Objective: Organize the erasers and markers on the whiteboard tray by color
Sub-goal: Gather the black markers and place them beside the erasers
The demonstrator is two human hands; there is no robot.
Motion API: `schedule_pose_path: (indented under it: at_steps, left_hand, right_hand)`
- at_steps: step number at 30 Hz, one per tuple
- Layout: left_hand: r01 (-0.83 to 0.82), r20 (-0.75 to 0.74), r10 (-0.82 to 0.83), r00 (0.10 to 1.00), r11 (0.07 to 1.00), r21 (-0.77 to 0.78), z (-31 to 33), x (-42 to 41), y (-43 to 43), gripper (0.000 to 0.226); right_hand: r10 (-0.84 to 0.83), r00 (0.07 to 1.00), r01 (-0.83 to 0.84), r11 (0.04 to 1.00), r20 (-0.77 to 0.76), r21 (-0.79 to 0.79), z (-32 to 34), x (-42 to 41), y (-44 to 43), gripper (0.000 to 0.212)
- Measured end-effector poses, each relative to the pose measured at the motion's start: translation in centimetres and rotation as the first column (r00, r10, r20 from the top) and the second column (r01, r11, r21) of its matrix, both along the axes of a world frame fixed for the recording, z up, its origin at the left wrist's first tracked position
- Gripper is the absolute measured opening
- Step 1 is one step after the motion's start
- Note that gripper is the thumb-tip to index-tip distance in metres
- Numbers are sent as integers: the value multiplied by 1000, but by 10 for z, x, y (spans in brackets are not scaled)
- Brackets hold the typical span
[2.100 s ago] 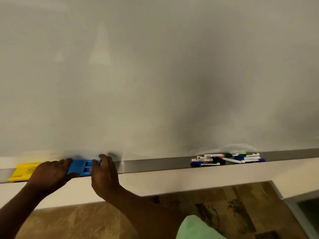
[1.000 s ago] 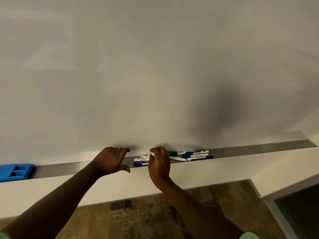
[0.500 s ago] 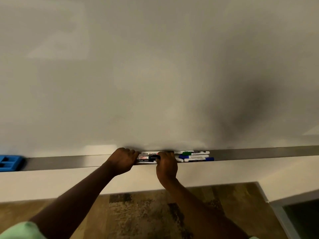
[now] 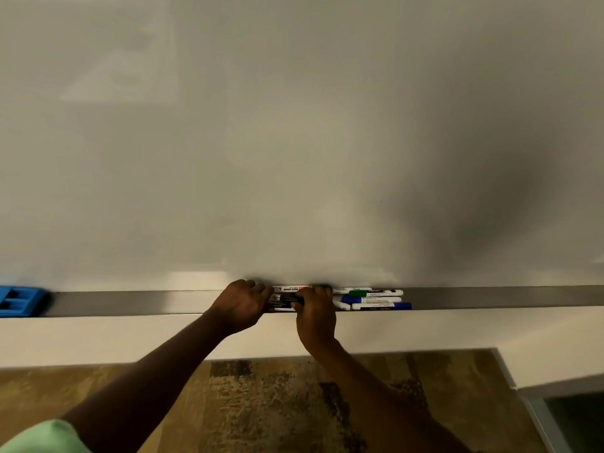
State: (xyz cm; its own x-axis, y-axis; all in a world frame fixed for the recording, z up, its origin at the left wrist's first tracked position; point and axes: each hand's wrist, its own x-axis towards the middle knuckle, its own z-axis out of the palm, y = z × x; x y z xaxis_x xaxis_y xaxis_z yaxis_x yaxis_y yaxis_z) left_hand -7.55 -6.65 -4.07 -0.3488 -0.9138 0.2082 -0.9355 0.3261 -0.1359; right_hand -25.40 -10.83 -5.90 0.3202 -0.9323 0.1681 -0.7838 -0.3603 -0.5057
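Where the markers (image 4: 366, 299) lie bunched on the whiteboard tray (image 4: 490, 297), their long axes run left to right along it, parallel to the board. The left end of the bunch sits between the two hands, while the blue-capped and green-capped ones stretch out to the right, clear of any grip. A black marker (image 4: 289, 299) is pinched between the hands: the right hand (image 4: 316, 317) has its fingers curled down over its right end, and the left hand (image 4: 240, 305) closes from the left, fingers bent onto that end of the pile. Exactly which barrels each hand holds cannot be told, since the knuckles cover them. A red-labelled marker (image 4: 291, 288) lies just behind, against the board. The right hand is nearer the loose blue and green markers, so pulling those apart by colour would likely fall to it, sliding them along their own axis to the right. Far to the left, well apart from the markers, a blue eraser (image 4: 19, 302) rests on the same tray at the edge of view. The tray is a narrow grey metal ledge under a blank whiteboard (image 4: 294, 142); below it runs a pale wall band, then mottled brown flooring (image 4: 268, 403), and a green sleeve (image 4: 39, 436) shows at the near left corner.
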Motion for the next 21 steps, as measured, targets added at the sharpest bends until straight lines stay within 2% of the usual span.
schedule_pose_path:
  at_steps: [5, 12, 16, 21]
  left_hand:
    - [-8, -42, 7, 999, 1000, -16, 5, 2, 2, 37]
    - [-50, -97, 48, 994, 998, -21, 7, 4, 4, 42]
    - [-145, -251, 121, 960, 986, -78, 12, -6, 10, 45]
    - [-182, -412, 99, 906, 969, -169, 22, -20, 21, 43]
  right_hand:
    - [37, 988, -28, 998, 151, -61, 7, -4, 1, 18]
    - [36, 936, -25, 999, 350, -36, 22, -1, 7, 16]
    - [58, 893, -22, 996, 445, -85, 36, 5, 20, 20]
    - [69, 852, -11, 993, 520, -114, 52, 18, 40, 23]
